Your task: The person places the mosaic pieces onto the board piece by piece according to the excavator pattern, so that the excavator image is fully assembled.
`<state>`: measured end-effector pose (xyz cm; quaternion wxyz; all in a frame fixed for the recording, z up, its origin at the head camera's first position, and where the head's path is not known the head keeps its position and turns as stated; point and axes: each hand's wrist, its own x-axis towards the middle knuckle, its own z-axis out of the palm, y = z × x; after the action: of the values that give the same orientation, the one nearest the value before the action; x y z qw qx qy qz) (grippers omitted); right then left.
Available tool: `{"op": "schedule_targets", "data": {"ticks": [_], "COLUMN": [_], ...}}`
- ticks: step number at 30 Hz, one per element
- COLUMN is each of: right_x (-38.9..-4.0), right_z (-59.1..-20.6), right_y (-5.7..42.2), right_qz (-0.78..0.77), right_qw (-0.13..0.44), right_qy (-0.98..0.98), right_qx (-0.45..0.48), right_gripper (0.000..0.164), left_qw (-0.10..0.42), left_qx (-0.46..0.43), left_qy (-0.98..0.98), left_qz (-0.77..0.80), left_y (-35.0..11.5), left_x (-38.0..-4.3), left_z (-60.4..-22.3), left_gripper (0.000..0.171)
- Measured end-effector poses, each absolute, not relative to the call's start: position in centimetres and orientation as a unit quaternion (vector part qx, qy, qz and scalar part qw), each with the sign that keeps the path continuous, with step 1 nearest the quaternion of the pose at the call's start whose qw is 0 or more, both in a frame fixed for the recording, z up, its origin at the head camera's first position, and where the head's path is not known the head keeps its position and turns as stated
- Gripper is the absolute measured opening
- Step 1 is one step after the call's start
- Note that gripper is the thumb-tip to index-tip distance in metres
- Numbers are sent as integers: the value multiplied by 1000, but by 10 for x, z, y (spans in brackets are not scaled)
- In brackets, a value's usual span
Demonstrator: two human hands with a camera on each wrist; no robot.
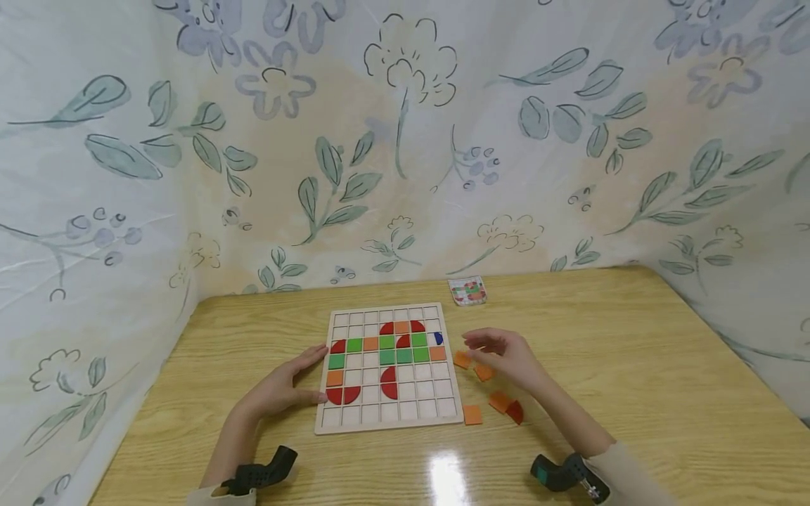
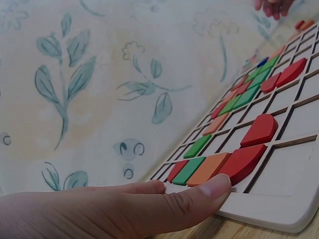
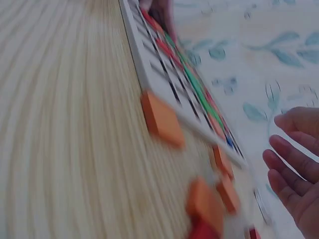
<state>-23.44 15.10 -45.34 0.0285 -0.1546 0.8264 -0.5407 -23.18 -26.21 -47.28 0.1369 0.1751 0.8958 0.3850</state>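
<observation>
A pale wooden grid board (image 1: 427,407) lies on the table, with red, green and orange pieces and one blue-and-white piece in its squares. Along its left edge rests my left hand (image 1: 278,390), fingers straight. The left wrist view shows that thumb (image 2: 217,186) touching the rim beside a red rounded piece (image 2: 242,164). My right hand (image 1: 509,355) hovers just right of the board, fingers loosely bent and apart, holding nothing. Near it lie several loose orange squares (image 1: 498,401) and a red quarter-round piece (image 1: 515,412). One orange square (image 3: 162,119) sits by the board's near right corner.
A small printed card (image 1: 468,292) with a coloured grid pattern lies behind the board at the table's back. The wooden table (image 1: 633,351) is bordered by a flowered cloth (image 1: 405,140) at the back and sides.
</observation>
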Motion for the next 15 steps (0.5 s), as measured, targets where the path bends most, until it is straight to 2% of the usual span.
{"op": "schedule_targets", "data": {"ticks": [6, 15], "right_x": [-237, -239], "right_z": [-453, -459], "right_y": [182, 192], "right_qz": [-547, -533], "right_qw": [-11, -5], "right_qy": [826, 835], "right_qx": [-136, -139], "right_gripper": [34, 34], "left_qw": [140, 143], "left_qx": [176, 184], "left_qy": [896, 893], "left_qz": [384, 385], "left_y": [-264, -265], "left_x": [-236, -241], "left_z": [-473, -471], "left_gripper": [84, 85]}}
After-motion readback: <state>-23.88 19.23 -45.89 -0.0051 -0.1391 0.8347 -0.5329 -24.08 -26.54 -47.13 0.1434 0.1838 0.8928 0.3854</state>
